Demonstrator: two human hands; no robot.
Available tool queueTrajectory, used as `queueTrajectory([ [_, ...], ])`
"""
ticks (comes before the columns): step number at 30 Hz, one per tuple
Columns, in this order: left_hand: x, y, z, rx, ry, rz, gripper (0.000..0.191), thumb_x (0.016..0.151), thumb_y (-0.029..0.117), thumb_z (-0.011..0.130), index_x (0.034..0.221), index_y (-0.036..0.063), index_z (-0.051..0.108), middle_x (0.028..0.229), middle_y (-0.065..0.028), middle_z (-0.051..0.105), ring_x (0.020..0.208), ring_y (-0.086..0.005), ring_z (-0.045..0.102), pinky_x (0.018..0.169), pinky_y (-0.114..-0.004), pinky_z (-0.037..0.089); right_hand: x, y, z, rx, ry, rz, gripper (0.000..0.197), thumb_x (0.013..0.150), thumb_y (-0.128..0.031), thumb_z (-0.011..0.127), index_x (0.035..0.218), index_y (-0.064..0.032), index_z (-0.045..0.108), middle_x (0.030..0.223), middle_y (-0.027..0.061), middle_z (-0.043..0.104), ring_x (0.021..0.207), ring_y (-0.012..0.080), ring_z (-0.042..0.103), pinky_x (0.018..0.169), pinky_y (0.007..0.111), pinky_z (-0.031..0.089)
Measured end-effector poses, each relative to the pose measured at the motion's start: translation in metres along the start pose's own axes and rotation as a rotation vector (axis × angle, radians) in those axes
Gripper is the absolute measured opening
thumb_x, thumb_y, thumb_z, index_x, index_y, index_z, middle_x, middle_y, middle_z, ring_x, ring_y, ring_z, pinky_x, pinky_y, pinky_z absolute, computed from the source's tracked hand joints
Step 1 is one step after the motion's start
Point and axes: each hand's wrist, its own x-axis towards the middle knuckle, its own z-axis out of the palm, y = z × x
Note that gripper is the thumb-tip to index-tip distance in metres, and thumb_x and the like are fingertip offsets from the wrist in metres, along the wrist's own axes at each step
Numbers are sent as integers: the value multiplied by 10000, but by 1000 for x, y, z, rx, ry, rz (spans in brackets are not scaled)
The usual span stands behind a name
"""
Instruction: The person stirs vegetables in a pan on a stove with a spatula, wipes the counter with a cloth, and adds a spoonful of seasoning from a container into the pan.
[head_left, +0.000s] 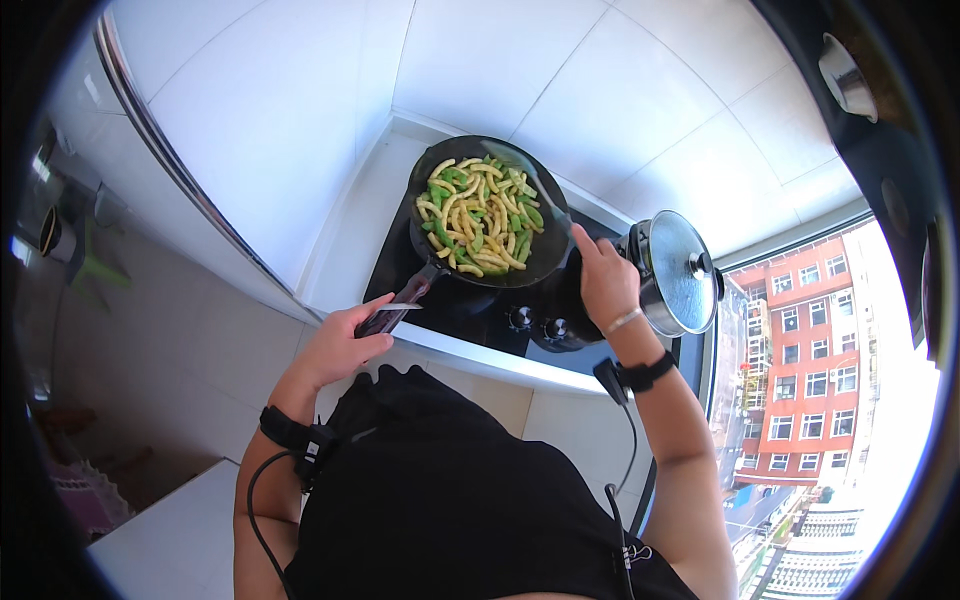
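My left hand (345, 341) grips the end of the handle (417, 286) of a dark wok (551, 244), fingers on one side and thumb on the other. Inside the wok lies a heap of pale yellow curved strips (480, 210) mixed with green pepper-like pieces (534, 216). My right hand (609, 281) is closed around the handle of a spatula (553, 199), its forefinger stretched along it. The spatula's blurred head rests along the wok's far right inner side, beside the food. Under the wok is a black glass cooktop (480, 304).
Right of the wok stands a steel pot with a glass lid (679, 262), close to my right wrist. Two control knobs (520, 319) sit at the cooktop's front. White walls (495, 52) border the back and left. A window (802, 360) is at the right. Cables (262, 480) run from both wristbands.
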Motion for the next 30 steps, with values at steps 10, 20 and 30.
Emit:
queueTrajectory([
  [10, -2, -5, 4, 14, 49, -7, 652, 875, 184, 690, 1490, 71, 506, 819, 36, 573, 668, -57, 499, 618, -238, 447, -22, 5, -63, -29, -191, -159, 465, 873, -24, 592, 1296, -210, 646, 896, 73, 619, 708, 316, 667, 612, 421, 540],
  [20, 4, -20, 16, 76, 139, 93, 640, 875, 157, 684, 1480, 44, 509, 864, 25, 596, 717, -65, 509, 670, -235, 453, -55, -1, -136, 58, -316, -149, 461, 851, 16, 583, 1226, -221, 708, 835, 86, 598, 717, 313, 662, 641, 417, 534],
  [30, -6, -4, 15, 52, 113, 24, 642, 891, 106, 654, 1510, 73, 488, 790, 60, 523, 612, -31, 463, 552, -207, 411, -58, 25, -53, 332, -95, 204, 473, 875, -85, 660, 1338, -182, 636, 894, 147, 646, 840, 381, 660, 724, 470, 524],
])
